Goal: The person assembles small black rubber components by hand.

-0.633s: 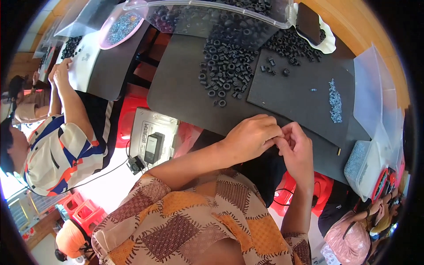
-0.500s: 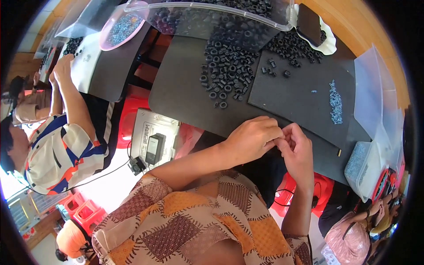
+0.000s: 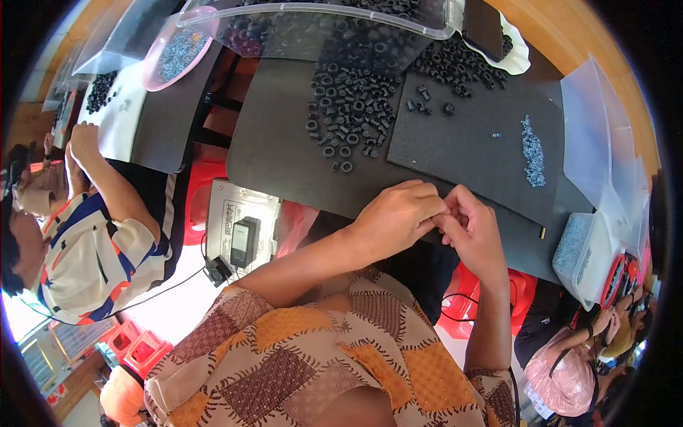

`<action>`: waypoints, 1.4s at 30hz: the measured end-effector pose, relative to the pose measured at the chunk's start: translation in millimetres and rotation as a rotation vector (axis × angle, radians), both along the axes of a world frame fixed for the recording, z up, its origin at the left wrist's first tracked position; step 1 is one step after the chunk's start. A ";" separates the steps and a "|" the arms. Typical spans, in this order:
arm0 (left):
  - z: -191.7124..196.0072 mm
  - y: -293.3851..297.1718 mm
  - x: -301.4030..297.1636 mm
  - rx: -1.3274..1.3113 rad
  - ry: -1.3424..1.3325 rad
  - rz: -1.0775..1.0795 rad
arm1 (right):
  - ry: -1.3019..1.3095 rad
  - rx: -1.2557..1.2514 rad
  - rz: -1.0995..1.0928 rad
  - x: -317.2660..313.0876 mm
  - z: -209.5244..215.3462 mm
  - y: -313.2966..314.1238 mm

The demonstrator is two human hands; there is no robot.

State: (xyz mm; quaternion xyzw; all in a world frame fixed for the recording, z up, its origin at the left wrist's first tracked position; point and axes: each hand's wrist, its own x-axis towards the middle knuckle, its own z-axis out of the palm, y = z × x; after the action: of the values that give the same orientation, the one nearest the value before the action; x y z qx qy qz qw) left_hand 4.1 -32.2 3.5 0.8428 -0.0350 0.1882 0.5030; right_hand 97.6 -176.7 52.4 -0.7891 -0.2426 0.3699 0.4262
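At the table's near edge, my left hand [image 3: 404, 217] and my right hand [image 3: 471, 226] meet, their fingertips pinched together. Whatever they hold is hidden by the fingers. Beyond them on the dark table lies a spread of small black spool-like parts [image 3: 350, 107]. On the dark mat [image 3: 455, 146] are a few loose black parts [image 3: 425, 101], a narrow pile of small bluish metal springs [image 3: 533, 158] and one single spring [image 3: 496, 135]. A small brass-coloured pin [image 3: 543, 233] lies by the mat's near right corner.
A clear bin of black parts [image 3: 341, 35] stands at the back, beside a phone [image 3: 483, 28] on a white scalloped dish [image 3: 519, 60]. To the right is a clear tub of springs [image 3: 573, 249]. At left, a co-worker [image 3: 99, 242] sits by a pink bowl [image 3: 179, 53].
The view has shifted slightly, so the table's contents sit a little further left. My hands stay pinched together in nearly the same place. The co-worker's hands at left have drawn closer together.
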 end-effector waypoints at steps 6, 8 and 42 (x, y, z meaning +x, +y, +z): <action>-0.9 0.1 0.0 -0.023 -0.037 0.023 | 0.021 0.025 -0.007 0.4 -2.4 -2.1; 0.4 1.5 -0.3 -0.017 -0.016 -0.001 | 0.012 0.004 0.010 2.3 -0.1 -1.4; 5.3 8.3 -5.5 -1.224 0.244 -0.135 | 0.004 0.702 -0.261 -24.9 -20.4 -8.1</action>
State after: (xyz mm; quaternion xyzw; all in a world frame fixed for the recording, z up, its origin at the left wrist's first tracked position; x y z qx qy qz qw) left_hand -1.3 -23.9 8.8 0.4132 0.0836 0.0444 0.9057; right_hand 72.7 -184.8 32.0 -0.6186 -0.2511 0.2084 0.7147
